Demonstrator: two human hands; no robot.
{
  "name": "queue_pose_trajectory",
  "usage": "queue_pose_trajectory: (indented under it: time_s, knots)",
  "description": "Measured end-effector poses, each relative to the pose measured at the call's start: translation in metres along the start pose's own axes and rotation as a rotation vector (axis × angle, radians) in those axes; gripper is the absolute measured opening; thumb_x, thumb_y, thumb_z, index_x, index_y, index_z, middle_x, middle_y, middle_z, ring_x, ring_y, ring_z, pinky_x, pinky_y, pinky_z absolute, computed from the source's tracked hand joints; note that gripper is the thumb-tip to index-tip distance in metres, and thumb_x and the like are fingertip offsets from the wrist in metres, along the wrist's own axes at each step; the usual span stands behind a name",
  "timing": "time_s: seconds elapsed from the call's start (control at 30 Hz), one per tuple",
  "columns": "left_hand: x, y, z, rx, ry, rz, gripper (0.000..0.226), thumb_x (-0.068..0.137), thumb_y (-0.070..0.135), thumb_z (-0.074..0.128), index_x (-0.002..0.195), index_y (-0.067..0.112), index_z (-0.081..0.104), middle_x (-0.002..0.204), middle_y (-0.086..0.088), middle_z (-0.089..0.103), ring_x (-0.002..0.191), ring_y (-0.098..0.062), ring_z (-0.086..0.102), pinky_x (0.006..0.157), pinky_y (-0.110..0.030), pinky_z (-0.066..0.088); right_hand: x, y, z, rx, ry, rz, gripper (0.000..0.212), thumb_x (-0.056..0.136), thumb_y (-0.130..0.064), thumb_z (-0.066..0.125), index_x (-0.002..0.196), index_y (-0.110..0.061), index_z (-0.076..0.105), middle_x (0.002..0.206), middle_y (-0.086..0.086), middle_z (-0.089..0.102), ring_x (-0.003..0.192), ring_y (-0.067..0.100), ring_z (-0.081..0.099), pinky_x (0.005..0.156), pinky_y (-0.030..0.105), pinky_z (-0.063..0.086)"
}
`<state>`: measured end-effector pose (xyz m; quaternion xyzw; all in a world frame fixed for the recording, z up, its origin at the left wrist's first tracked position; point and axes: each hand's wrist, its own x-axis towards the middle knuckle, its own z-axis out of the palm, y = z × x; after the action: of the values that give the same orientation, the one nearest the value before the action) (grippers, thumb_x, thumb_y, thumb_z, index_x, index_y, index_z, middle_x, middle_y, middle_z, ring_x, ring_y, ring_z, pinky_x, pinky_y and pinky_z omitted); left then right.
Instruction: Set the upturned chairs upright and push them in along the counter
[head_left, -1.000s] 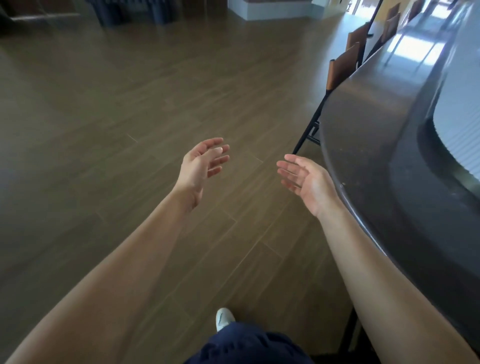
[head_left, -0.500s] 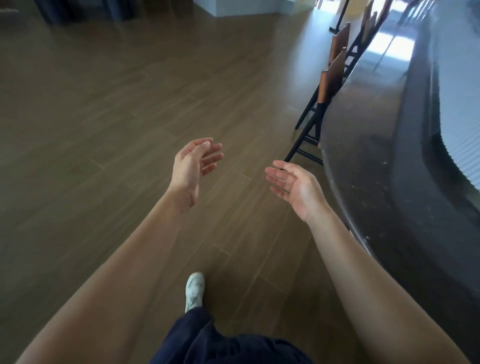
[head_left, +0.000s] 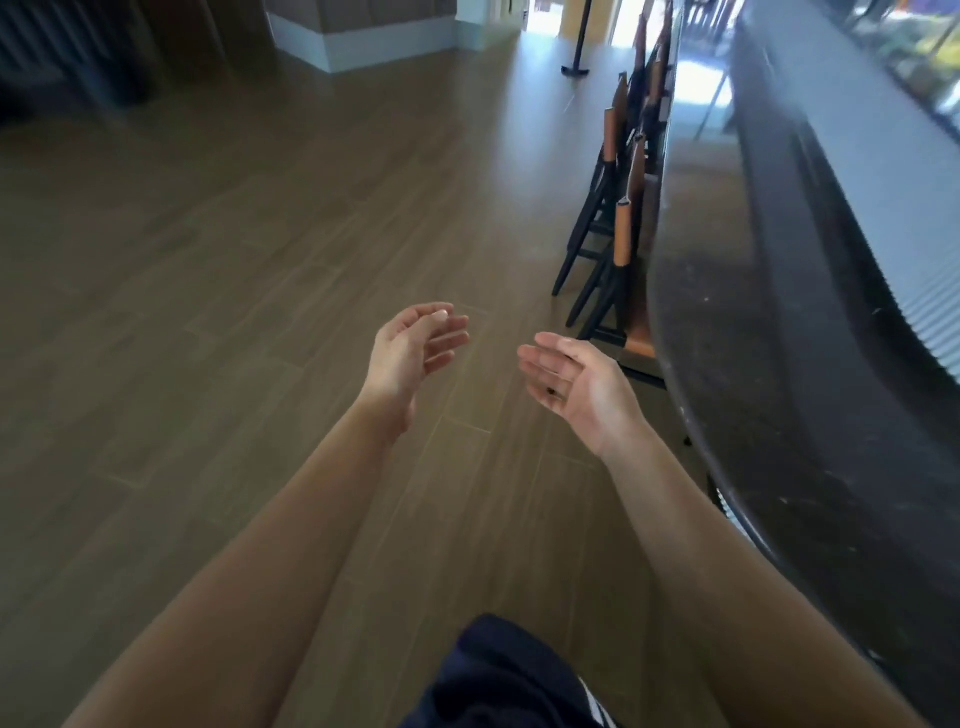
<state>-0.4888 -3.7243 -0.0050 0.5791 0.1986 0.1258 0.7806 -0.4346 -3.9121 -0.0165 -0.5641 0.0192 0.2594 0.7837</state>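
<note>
Chairs (head_left: 623, 235) now nearer; left hand (head_left: 410, 354), right hand (head_left: 577, 380) empty.

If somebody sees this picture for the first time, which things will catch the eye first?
First, the left hand and the right hand in the centre, both open, palms facing each other, holding nothing. Next, the dark curved counter along the right side, and the row of brown-backed chairs standing close against its edge, ahead of the hands.
</note>
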Motion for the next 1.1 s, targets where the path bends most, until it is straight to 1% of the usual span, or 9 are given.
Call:
queue_pose_trajectory:
  time_s: [0.13, 0.3, 0.4, 0.53, 0.73, 0.97, 1.1]
  knots:
    - [0.075, 0.004, 0.011, -0.012, -0.049, -0.01, 0.016, 0.099, 0.016, 0.047, 0.099, 0.014, 0.062, 0.101, -0.008, 0.072, 0.092, -0.021, 0.069, 0.089, -0.037, 0.048, 0.063, -0.013, 0.001, 0.084, 0.051, 0.019, 0.026, 0.099, -0.023, 0.046, 0.115, -0.011, 0.063, 0.11, 0.007, 0.074, 0.108, 0.022, 0.068, 0.095, 0.04, 0.047]
    - [0.178, 0.009, 0.032, 0.004, -0.098, -0.019, 0.016, 0.098, 0.018, 0.048, 0.099, 0.014, 0.063, 0.103, -0.008, 0.072, 0.095, -0.023, 0.069, 0.083, -0.034, 0.049, 0.149, -0.038, -0.004, 0.163, 0.117, 0.02, 0.028, 0.099, -0.022, 0.046, 0.119, -0.01, 0.061, 0.11, 0.008, 0.074, 0.109, 0.025, 0.067, 0.092, 0.039, 0.049]
    - [0.237, 0.02, 0.05, 0.04, -0.107, -0.017, 0.016, 0.098, 0.018, 0.048, 0.099, 0.014, 0.064, 0.104, -0.009, 0.072, 0.097, -0.024, 0.068, 0.085, -0.035, 0.049, 0.201, -0.066, -0.007, 0.173, 0.158, -0.007, 0.029, 0.099, -0.023, 0.047, 0.122, -0.01, 0.06, 0.109, 0.007, 0.074, 0.11, 0.025, 0.067, 0.096, 0.041, 0.048]
    - [0.308, 0.037, 0.076, 0.006, -0.113, -0.013, 0.018, 0.099, 0.018, 0.047, 0.101, 0.013, 0.064, 0.106, -0.011, 0.072, 0.097, -0.025, 0.069, 0.085, -0.034, 0.049, 0.266, -0.108, -0.009, 0.159, 0.196, -0.07, 0.028, 0.1, -0.025, 0.046, 0.119, -0.012, 0.061, 0.109, 0.007, 0.074, 0.109, 0.024, 0.067, 0.103, 0.044, 0.045]
    - [0.389, 0.04, 0.104, -0.002, -0.144, -0.046, 0.018, 0.098, 0.02, 0.048, 0.102, 0.013, 0.063, 0.107, -0.01, 0.072, 0.099, -0.024, 0.069, 0.084, -0.033, 0.05, 0.336, -0.143, -0.013, 0.166, 0.236, -0.11, 0.025, 0.099, -0.026, 0.048, 0.118, -0.015, 0.061, 0.108, 0.006, 0.075, 0.107, 0.021, 0.069, 0.105, 0.044, 0.045]
    - [0.496, 0.03, 0.141, 0.046, -0.241, -0.09, 0.016, 0.097, 0.022, 0.051, 0.102, 0.014, 0.064, 0.105, -0.007, 0.073, 0.1, -0.024, 0.069, 0.086, -0.035, 0.049, 0.424, -0.162, -0.029, 0.225, 0.343, -0.102, 0.023, 0.1, -0.024, 0.048, 0.115, -0.015, 0.062, 0.109, 0.006, 0.074, 0.107, 0.022, 0.068, 0.097, 0.04, 0.048]
    - [0.567, 0.034, 0.166, 0.101, -0.31, -0.111, 0.016, 0.098, 0.02, 0.051, 0.105, 0.014, 0.064, 0.106, -0.005, 0.073, 0.1, -0.021, 0.069, 0.089, -0.035, 0.051, 0.487, -0.176, -0.037, 0.287, 0.427, -0.089, 0.022, 0.1, -0.022, 0.048, 0.114, -0.015, 0.062, 0.111, 0.006, 0.073, 0.107, 0.022, 0.067, 0.088, 0.036, 0.05]
